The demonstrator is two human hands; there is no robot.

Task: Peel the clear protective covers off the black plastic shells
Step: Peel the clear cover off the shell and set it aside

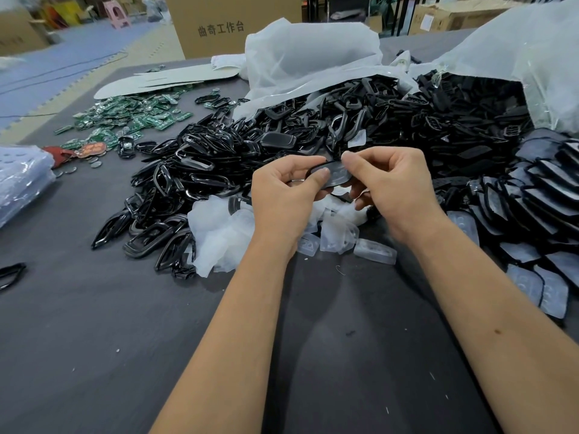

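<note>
Dark table (pixel 94 355) — black shells (pixel 200 170), peeled covers (pixel 374 251) (clear), circuit boards (pixel 138 117).

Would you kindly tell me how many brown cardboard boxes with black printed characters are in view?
1: the brown cardboard box with black printed characters stands beyond the dark table's far edge, top centre. Others may be hidden.

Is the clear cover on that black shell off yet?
Still on: a hazy film covers the black shell, with the right hand's fingers pinching its edge.

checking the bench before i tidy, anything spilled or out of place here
Yes: black frames spill loose from the torn bag, and green circuit boards lie scattered left. Peeled covers are heaped under the hands.
</note>
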